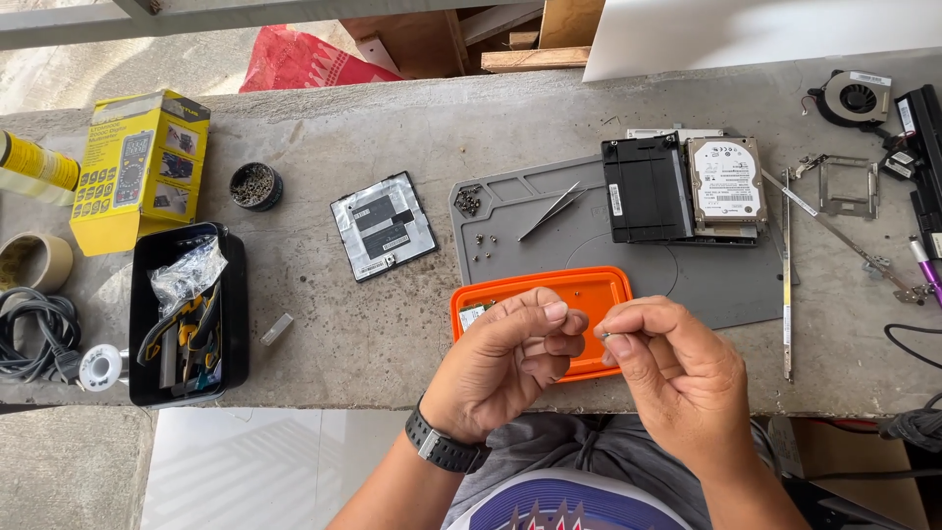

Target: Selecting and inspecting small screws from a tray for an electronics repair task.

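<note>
Both hands were up over the near edge of the concrete desk (pixel 392 324), just above the orange tray (pixel 589 290). Left hand (pixel 505 358), black watch on the wrist, had its fingers curled in, thumb and forefinger tips pressed together; couldn't tell whether anything was between them. Right hand (pixel 667 368) was pinching a tiny metal part (pixel 601 334), likely a screw, between thumb and forefinger, other fingers folded. The two hands' fingertips were nearly touching, tiny part right between them.

The orange tray sat under the hands, overlapping the near edge of a grey work mat (pixel 706 275). A small green piece lay in the tray's left corner, half hidden by the left hand.

On the mat: tweezers (pixel 551 210), a small cluster of dark screws (pixel 469 199) at the far left corner, a few loose ones nearby. A black drive caddy (pixel 646 188) lay at the far side with a bare hard drive (pixel 727 185) just beside it on the right.

Left of the mat, a black square cover panel (pixel 383 225) with silver foil lay flat. Further left: a small round pot of screws (pixel 255 185), a yellow multimeter box (pixel 140 167), a black bin (pixel 186 314) holding pliers and a plastic bag, a tape roll (pixel 34 261), coiled cable (pixel 34 334).

Right side: metal hinge strips (pixel 787 275), a bracket (pixel 846 186), a small cooling fan (pixel 857 97) at the far corner.
</note>
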